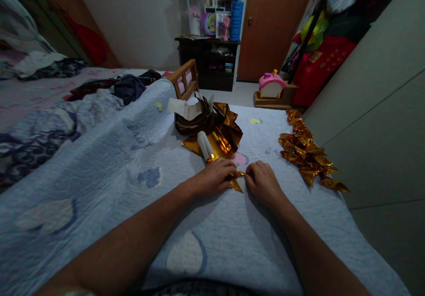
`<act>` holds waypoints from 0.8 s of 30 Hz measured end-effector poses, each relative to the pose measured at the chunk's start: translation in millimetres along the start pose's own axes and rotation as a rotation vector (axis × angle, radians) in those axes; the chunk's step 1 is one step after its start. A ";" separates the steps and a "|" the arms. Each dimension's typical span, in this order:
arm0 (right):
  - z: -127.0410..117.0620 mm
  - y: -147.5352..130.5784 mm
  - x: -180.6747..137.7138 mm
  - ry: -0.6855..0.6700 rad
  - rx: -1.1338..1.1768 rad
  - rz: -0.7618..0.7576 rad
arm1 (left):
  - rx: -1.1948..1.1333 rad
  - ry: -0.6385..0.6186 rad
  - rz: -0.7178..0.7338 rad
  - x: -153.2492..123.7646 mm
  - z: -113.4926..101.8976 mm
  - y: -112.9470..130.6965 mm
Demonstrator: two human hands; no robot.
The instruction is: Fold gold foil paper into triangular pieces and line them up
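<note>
Between my hands, low over the quilt, is a small piece of gold foil paper with a pointed corner. My left hand grips its left side, fingers curled over it. My right hand pinches the other edge between thumb and forefinger. Just beyond my left hand lie a white tube-like roll and loose gold foil sheets. Behind them sits a curled stack of paper, dark outside with pale inner faces. Folded gold foil pieces lie in a heap to the right.
A light blue quilt with heart shapes covers the surface under my hands. Rumpled clothes and bedding are at the left. A wooden rail stands at the far edge. A pink toy and dark shelf are beyond; a pale cabinet borders the right.
</note>
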State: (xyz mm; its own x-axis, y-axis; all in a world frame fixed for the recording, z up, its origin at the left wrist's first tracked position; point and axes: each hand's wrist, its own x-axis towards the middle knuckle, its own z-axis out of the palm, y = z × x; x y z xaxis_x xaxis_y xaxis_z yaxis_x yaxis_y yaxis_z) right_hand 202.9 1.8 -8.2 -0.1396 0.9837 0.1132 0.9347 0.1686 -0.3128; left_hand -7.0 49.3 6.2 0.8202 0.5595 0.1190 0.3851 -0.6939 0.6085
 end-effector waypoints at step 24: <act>-14.3 -8.8 -0.6 0.003 0.560 0.071 | -0.284 0.116 -0.121 -0.6 0.9 -2.8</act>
State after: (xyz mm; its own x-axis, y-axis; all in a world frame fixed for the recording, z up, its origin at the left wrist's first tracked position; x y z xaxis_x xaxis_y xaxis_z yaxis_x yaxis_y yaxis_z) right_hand 199.4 -1.1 8.1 -0.0805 0.9939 0.0760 0.6258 0.1098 -0.7722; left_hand -8.2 50.5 3.7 0.7156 0.6895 0.1117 0.3299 -0.4745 0.8161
